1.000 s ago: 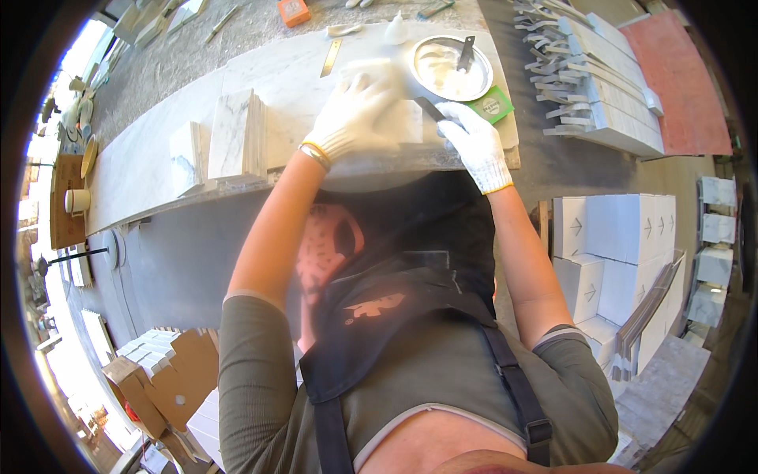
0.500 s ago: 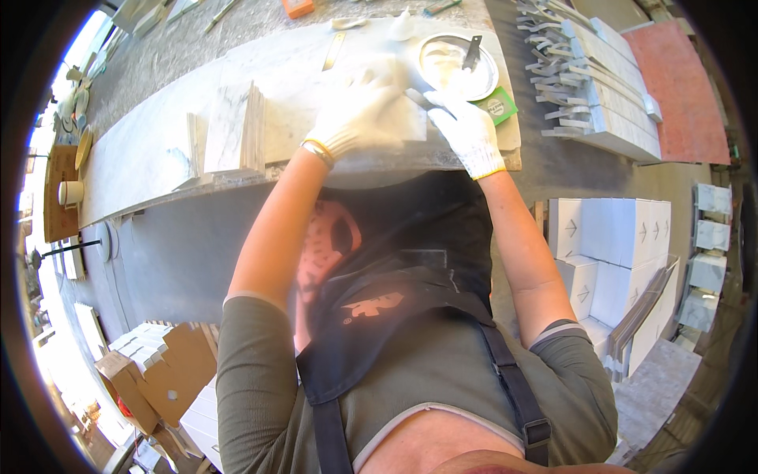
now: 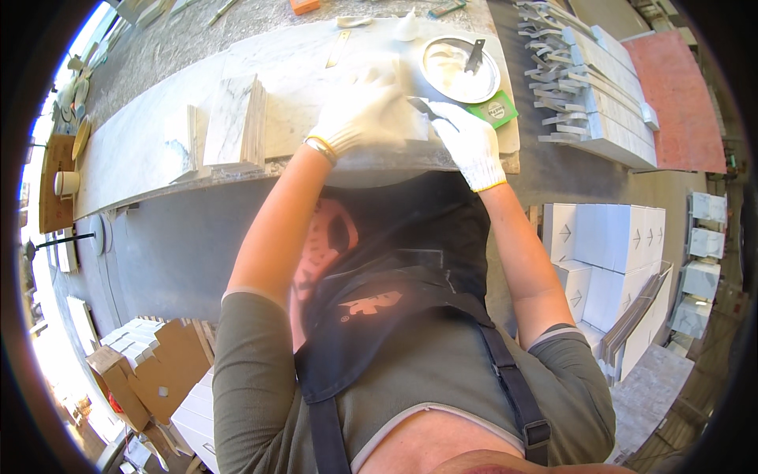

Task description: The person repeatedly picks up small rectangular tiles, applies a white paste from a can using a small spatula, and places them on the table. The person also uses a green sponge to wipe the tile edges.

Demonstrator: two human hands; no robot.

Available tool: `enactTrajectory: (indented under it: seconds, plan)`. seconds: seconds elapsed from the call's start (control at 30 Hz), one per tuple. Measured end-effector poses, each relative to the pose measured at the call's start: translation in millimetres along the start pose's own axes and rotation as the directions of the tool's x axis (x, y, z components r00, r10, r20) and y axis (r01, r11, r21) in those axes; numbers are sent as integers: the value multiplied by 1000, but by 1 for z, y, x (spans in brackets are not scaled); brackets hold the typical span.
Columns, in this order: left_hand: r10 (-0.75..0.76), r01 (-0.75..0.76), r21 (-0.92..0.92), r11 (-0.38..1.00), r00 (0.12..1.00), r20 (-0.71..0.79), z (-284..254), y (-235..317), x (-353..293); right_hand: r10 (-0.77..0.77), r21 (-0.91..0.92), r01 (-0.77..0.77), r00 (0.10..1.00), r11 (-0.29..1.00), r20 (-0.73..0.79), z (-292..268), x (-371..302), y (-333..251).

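Observation:
My left hand (image 3: 359, 114), in a white knitted glove, is over the pale marble surface near the table's front edge. Glare and blur wash out its fingers, so I cannot tell whether it grips anything. Close to its right, my gloved right hand (image 3: 469, 144) is closed on a thin, grey, blade-like tool (image 3: 418, 104) that points toward the left hand. Just beyond the right hand is a round tub (image 3: 448, 73) of white paste, with a black-handled putty knife (image 3: 474, 57) resting in it. A green square packet (image 3: 493, 110) lies beside the tub.
Marble tiles (image 3: 230, 122) stand in a stack left of my left hand. A ruler-like strip (image 3: 338, 49) and a white bottle (image 3: 406, 26) lie farther back. Marble pieces (image 3: 602, 95) are lined up right of the table, with white boxes (image 3: 608, 237) below them.
My right hand has shifted slightly down and right, with the blade-like tool lower too. My left hand stays in nearly the same place. The whole view has moved slightly.

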State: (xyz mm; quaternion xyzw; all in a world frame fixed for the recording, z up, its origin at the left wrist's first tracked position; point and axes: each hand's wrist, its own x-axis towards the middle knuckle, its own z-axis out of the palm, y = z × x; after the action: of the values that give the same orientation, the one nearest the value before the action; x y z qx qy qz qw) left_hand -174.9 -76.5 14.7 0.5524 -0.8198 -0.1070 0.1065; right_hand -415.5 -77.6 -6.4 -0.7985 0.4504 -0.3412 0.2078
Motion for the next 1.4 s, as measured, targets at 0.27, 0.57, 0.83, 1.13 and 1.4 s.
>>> enactTrajectory:
  seconds: [0.27, 0.57, 0.83, 1.13, 1.4]
  plan:
    - [-4, 4, -6, 1000, 1000, 6, -2, 1, 1, -6, 16, 6, 1000, 1000, 25, -8, -14, -7]
    - [20, -20, -1, 1000, 999, -26, 0, -1, -1, 15, -77, -12, 999, 997, 38, 3, 21, 16]
    - [45, -45, -7, 999, 998, -36, 5, -5, 1, -8, -63, 13, 997, 998, 75, -6, -4, 0]
    - [-79, 78, -22, 997, 996, -30, 3, -1, 1, -10, -72, 13, 999, 997, 52, 0, 12, 9]
    - [-28, 24, -53, 998, 996, -83, 5, -2, 0, 7, -65, -3, 998, 998, 60, -2, 19, 10]
